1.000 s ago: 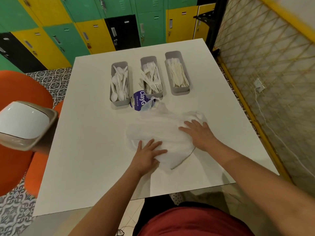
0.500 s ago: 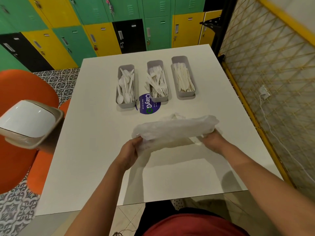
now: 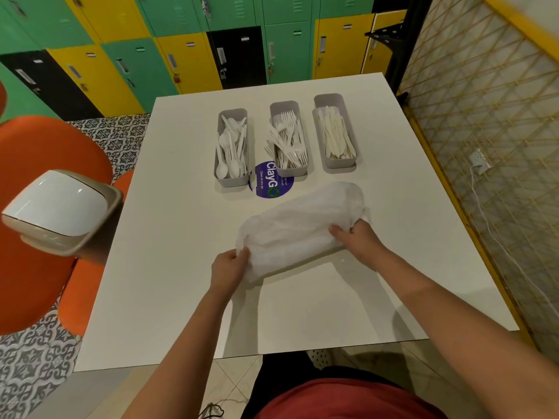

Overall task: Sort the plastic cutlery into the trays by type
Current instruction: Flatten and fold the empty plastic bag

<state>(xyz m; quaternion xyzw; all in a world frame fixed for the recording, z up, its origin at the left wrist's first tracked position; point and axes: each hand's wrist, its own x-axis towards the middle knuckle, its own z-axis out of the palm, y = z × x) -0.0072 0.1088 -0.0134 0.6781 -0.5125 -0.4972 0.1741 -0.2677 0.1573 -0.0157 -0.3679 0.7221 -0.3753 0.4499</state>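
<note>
Three trays (image 3: 335, 160) on the table (image 3: 169, 237) already held sorted cutlery (image 3: 287, 140), while both hands (image 3: 228, 267) gripped a seemingly empty bag (image 3: 298, 231), probably for folding away next.

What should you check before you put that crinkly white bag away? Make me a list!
1. Spoons in the left tray: ok.
2. Forks in the middle tray: ok, though some stick out over its rim.
3. Knives in the right tray: ok.
4. No loose cutlery on the table: ok, none in sight.
5. Plastic bag empty: cannot tell, it is bunched and cloudy.
6. Firm hold on the bag: ok, left hand and right hand grip its two ends.
</note>
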